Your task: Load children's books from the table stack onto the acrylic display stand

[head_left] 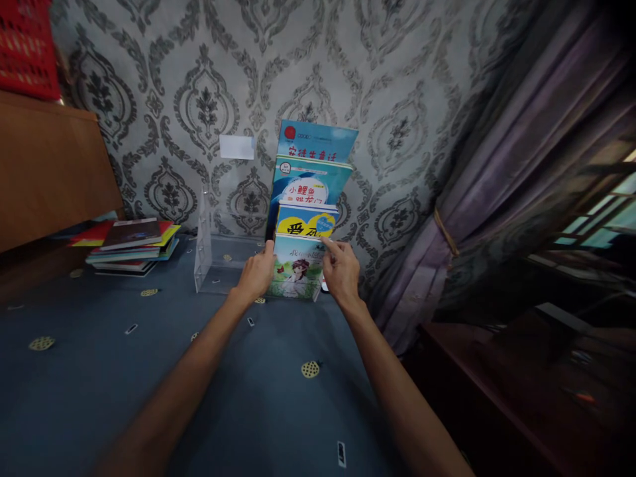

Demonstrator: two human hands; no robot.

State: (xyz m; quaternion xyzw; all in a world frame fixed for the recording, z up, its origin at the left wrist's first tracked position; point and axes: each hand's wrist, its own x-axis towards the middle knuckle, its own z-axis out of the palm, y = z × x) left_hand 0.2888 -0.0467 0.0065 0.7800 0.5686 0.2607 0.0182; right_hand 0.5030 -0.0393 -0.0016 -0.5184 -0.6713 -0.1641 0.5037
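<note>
There were four standing books (303, 225), one left hand (258, 270) and one right hand (342, 270), making two, one rack (203, 248), one basket (27, 53) and one curtain (420, 265). One pile (136, 242) of books seemed to hold at least five, though dim, overlapping edges blurred the exact count.

Ahead of you, four rectangular blue-toned paper books (304, 189) stand one behind another on the right of a clear plastic tiered rack (203, 258); left of it, a multicoloured rectangular book stack (133, 244) lies on the blue patterned tablecloth (248, 411).
</note>
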